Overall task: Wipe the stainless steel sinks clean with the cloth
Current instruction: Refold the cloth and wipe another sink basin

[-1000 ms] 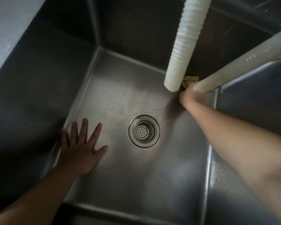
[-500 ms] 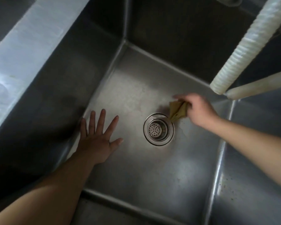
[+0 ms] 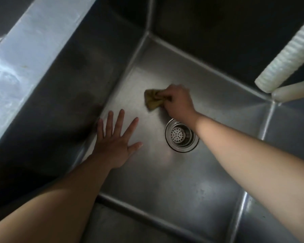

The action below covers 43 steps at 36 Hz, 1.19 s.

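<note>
A deep stainless steel sink [image 3: 165,181] fills nearly the whole view, its walls dark and its flat floor dull grey with soft patches of reflected light and faint specks near the right seam; a broad pale steel ledge [image 3: 30,55] runs along the upper left, smeared and glossy; the room is dim. From the upper right a white ribbed hose [image 3: 286,58] hangs down into the basin, and a smooth pale pipe [image 3: 295,91] ends just beside its tip. The left hand [image 3: 115,142] lies flat on the floor against the left wall, fingers straight and spread, holding nothing; the right hand [image 3: 178,102] is curled round a crumpled olive-yellow cloth [image 3: 153,99], which is on the sink floor, just beyond the round perforated drain strainer [image 3: 181,135].
</note>
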Available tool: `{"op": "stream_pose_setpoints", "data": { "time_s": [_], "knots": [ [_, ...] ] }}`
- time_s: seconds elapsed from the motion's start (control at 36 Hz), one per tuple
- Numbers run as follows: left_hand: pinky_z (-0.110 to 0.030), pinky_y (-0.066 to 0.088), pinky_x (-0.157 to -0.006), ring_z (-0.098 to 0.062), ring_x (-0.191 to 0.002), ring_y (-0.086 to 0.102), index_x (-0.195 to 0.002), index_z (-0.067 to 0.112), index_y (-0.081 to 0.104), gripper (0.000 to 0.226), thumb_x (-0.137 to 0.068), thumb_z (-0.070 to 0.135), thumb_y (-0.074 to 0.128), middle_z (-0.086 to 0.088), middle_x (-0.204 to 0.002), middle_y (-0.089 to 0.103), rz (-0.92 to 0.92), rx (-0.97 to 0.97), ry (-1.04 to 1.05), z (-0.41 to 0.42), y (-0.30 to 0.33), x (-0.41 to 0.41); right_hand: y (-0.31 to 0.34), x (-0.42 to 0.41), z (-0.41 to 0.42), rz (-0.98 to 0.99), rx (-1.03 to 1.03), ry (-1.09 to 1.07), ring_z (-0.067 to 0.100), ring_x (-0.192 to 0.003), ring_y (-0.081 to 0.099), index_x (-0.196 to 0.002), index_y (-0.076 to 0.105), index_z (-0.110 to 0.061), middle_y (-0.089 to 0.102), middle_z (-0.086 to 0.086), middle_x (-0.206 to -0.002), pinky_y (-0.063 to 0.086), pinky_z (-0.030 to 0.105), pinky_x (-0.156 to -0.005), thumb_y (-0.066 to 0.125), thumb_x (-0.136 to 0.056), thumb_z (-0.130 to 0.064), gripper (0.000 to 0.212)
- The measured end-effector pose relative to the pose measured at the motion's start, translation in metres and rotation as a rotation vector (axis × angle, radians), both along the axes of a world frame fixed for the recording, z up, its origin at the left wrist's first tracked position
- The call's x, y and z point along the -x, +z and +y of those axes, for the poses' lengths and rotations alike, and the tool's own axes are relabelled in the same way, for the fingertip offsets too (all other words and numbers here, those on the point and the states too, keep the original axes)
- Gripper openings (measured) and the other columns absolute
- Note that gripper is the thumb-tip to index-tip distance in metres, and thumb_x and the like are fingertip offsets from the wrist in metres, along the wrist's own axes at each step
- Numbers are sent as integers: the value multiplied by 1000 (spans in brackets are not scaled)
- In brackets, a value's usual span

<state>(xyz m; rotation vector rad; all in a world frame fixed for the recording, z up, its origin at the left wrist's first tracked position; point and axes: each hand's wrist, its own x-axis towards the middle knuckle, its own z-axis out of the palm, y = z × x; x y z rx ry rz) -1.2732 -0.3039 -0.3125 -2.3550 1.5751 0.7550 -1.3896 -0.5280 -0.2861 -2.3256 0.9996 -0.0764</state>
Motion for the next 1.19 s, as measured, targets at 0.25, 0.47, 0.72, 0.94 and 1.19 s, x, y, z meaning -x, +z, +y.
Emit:
{"op": "stream_pose_setpoints", "data": {
  "time_s": [0.25, 0.47, 0.72, 0.94, 1.19],
  "knots": [
    [-45, -43, -98, -24, -130, -54, -141, 53, -34, 77, -81, 86, 1, 6, -147, -53, 3, -17, 25, 1, 0, 0, 21, 84, -7, 279, -72, 161, 25, -112, 44, -100, 78, -24, 69, -3, -107, 27, 28, -86, 54, -80, 2, 41],
    [-44, -42, -97, -20, -123, -60, -138, 56, -36, 75, -80, 87, 1, 8, -142, -57, 42, -1, 26, 1, 1, -2, 29, 194, -69, 358, -29, -653, 37, -122, 55, -128, 62, -12, 62, 19, -128, 41, 37, -107, 55, -89, -5, 40],
    [-41, -45, -95, -20, -122, -60, -139, 56, -35, 78, -76, 90, -4, 8, -144, -54, 57, -49, 24, 0, 7, 0, 16, 171, -1, 543, 90, -736, 43, -119, 50, -145, 38, -22, 48, 17, -136, 41, 42, -100, 45, -95, -17, 51],
    [-41, -45, -95, -20, -124, -59, -139, 56, -35, 80, -72, 91, -9, 8, -144, -55, 49, -51, 30, 1, 7, -2, 14, 62, 62, 140, -217, -494, 24, -102, 60, -123, 55, -39, 60, -3, -121, 39, 23, -73, 51, -88, -11, 45],
    [-45, -43, -97, -23, -124, -59, -138, 55, -38, 77, -80, 87, 2, 7, -143, -57, 34, -30, 25, 1, 3, 0, 39, 71, 36, -262, -331, -837, 24, -78, 70, -92, 70, -24, 72, 1, -83, 60, 40, -70, 60, -71, -17, 24]
  ]
}}
